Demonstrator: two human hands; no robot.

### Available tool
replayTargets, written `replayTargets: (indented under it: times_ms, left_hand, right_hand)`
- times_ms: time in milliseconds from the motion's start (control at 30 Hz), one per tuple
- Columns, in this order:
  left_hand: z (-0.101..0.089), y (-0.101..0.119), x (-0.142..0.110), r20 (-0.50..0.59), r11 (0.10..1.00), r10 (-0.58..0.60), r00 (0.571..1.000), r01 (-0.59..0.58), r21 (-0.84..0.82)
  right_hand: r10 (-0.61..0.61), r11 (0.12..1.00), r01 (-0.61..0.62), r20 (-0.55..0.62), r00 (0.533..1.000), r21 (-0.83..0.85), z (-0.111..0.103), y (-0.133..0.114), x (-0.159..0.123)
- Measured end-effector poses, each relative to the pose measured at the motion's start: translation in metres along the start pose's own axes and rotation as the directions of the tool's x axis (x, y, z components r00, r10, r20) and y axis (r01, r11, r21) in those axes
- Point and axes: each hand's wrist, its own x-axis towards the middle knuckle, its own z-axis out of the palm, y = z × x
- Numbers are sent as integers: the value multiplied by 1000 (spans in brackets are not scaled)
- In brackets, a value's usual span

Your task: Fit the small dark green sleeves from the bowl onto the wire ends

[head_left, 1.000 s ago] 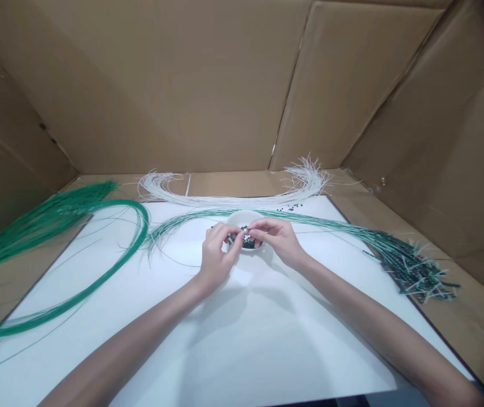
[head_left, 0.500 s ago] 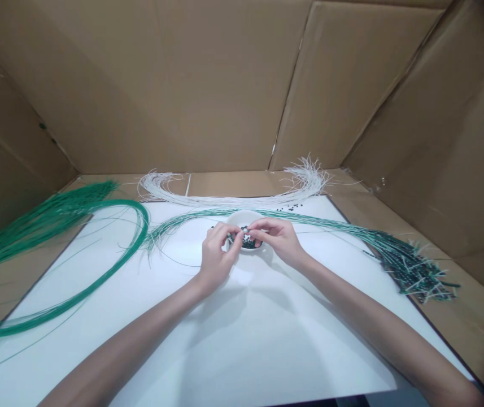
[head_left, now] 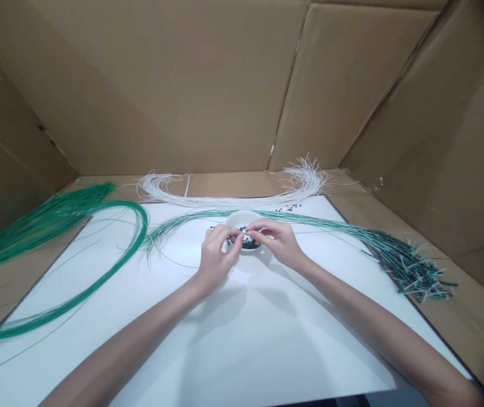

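1. While both hands meet mid-frame, the left hand [head_left: 217, 252] and the right hand [head_left: 282, 243] hang over the bowl [head_left: 245, 219], tips near each other.
2. Left finger and thumb stand narrow, as in a pinch; whether they hold anything, I cannot tell.
3. Right finger and thumb stand narrow too; a tiny pale spot shows by them, too small to name.
4. Dark beads [head_left: 249, 245] lie in the bowl, below the fingertips; loose beads [head_left: 290, 208] lie up and right of it.
5. Behind the bowl, green strands [head_left: 322, 222] run to the frame's right; white strands [head_left: 233, 202] lie farther up.
6. For parts this fine, a light pinch with the very tips seems best, leaving the meeting point in sight.
7. Working right above the bowl looks wise: a dropped bead would probably land among the others.
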Motion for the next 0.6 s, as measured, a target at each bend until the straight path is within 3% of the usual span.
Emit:
replayTargets:
  times_ms: [300, 600]
  left_hand:
    - [0, 3, 1, -25, 998, -30, 999, 29, -47]
    - [0, 3, 1, -19, 999, -27, 999, 26, -42]
  right_hand:
    - [117, 969, -114, 2, 993, 219, 2, -2, 1]
    - [150, 955, -141, -14, 989, 263, 3, -4, 2]
